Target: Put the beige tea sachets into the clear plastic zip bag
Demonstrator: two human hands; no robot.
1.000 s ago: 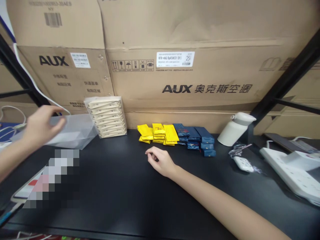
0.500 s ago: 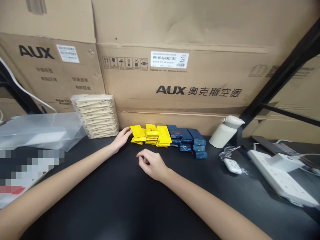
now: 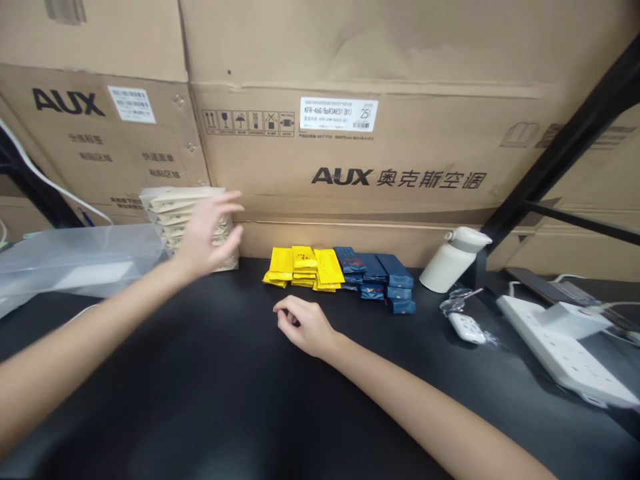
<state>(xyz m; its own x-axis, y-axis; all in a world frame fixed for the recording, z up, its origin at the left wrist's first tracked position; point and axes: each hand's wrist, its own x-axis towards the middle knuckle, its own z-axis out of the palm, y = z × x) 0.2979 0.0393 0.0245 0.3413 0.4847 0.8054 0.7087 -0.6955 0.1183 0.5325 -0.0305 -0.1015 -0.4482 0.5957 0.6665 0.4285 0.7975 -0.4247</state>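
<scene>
My left hand (image 3: 207, 237) is raised with its fingers spread and holds nothing. It is in front of a stack of cream-coloured packets (image 3: 167, 202) in clear wrap, covering part of it; whether it touches the stack I cannot tell. On the black table (image 3: 240, 400), my right hand (image 3: 306, 327) rests with fingers curled in and the thumb against them, and nothing shows in it. Just beyond it lie small piles of yellow sachets (image 3: 303, 270). Dark blue sachets (image 3: 374, 270) are piled against them on the right.
Big cardboard boxes (image 3: 400, 147) wall off the back. At right stand a cream flask (image 3: 447, 260), a white earbud case (image 3: 467, 328) and a white power strip (image 3: 565, 347) near a black metal frame (image 3: 565, 133). A translucent plastic bag (image 3: 75, 257) lies at left.
My left hand has left the yellow sachets, moving up and left to the cream packets, and its fingers have spread. The leftmost top yellow sachet sits straighter. My right hand has stayed put.
</scene>
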